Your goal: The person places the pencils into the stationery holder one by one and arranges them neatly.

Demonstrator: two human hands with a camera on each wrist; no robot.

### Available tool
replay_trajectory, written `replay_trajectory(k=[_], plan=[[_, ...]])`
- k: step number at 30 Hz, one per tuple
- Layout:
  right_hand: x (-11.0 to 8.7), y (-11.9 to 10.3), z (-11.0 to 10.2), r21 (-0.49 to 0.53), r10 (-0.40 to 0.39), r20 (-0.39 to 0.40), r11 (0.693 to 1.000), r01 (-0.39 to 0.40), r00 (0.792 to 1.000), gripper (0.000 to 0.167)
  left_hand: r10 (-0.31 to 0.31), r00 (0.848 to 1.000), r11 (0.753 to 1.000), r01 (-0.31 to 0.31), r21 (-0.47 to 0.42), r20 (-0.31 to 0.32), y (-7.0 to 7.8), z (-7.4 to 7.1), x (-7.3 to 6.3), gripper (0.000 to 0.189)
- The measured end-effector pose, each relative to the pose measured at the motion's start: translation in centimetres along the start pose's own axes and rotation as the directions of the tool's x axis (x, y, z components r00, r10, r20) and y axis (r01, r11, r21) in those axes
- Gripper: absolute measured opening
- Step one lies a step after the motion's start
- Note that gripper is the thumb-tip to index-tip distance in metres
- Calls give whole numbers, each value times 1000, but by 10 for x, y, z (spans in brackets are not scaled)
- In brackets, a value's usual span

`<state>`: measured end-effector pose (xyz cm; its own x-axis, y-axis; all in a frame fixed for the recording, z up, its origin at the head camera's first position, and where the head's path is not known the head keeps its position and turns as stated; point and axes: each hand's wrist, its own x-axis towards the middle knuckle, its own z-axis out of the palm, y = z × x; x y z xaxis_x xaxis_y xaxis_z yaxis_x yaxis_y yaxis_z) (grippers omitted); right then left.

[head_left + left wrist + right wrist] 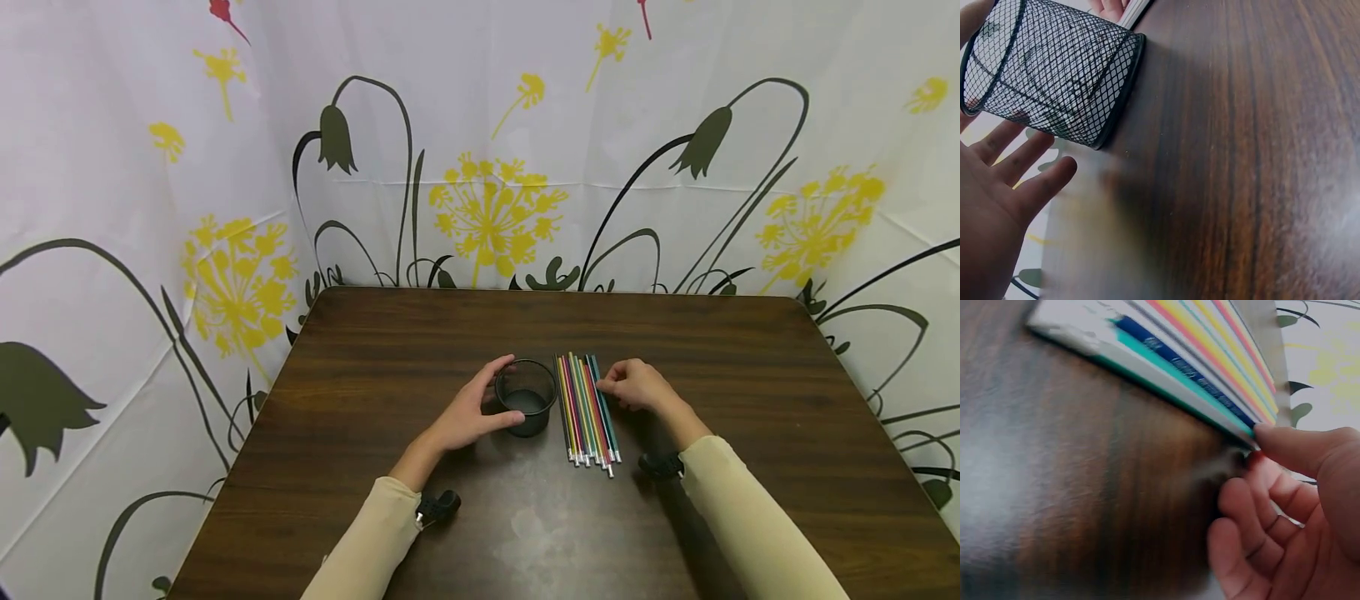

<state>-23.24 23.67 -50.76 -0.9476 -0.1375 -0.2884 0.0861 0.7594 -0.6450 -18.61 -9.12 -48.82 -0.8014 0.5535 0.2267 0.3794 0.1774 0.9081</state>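
Note:
A black mesh pencil cup [529, 423] stands upright on the table, just left of a row of coloured pencils [582, 410]. My left hand [467, 415] holds the cup from its left side, thumb near the front and fingers round the back. In the left wrist view the thumb overlaps the rim of the mesh cup [1060, 69]. At the row's right edge, my right hand [639, 387] pinches the outermost green pencil [1166, 400] between thumb and index finger, with its other fingers curled. The pencils lie side by side, silver eraser ends toward me.
The dark wooden table [390, 333] reaches back to a white curtain [495, 108] printed with flowers. Black wrist straps [438, 507] sit by both cream sleeves [750, 508]. A bright reflection shows on the tabletop at the front.

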Motion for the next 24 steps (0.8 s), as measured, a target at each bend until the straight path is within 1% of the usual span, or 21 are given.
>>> replay_trajectory(k=[3,4,6,8,12,14,16,18,22,24], plan=[[-1,-3,-2,-13,6,22,1000,-5,1000,25,-4,1000,999,5,-37,3,16,0,-1,82],[-2,-5,-3,-30,4,23,1000,-3,1000,24,-5,1000,999,5,-35,4,17,0,-1,82],[-5,-10,-4,-83,16,20,996,-15,1000,24,-7,1000,999,7,-42,4,18,1,-1,81],[-8,-16,-6,-163,28,9,986,-26,1000,23,-16,1000,999,16,-45,1,19,2,-1,81],[-16,-28,-8,-312,63,-26,948,-68,998,23,-24,1000,999,23,-48,-10,17,3,-1,81],[-18,-32,-9,-352,71,-38,933,-80,997,20,-19,1000,998,18,-58,-12,15,4,-1,81],[-19,-33,-9,-369,74,-43,925,-84,996,19,-8,1000,997,7,-82,-11,12,5,-1,80],[-20,-32,-9,-369,76,-42,925,-86,996,17,-2,1000,994,1,-112,-8,10,6,-1,80],[-20,-28,-13,-320,67,-35,944,-75,997,12,-6,1000,987,5,-158,-12,7,7,-2,80],[-20,-26,-16,-286,65,-20,956,-68,998,12,-12,1000,987,9,-159,-17,6,7,-2,80]])
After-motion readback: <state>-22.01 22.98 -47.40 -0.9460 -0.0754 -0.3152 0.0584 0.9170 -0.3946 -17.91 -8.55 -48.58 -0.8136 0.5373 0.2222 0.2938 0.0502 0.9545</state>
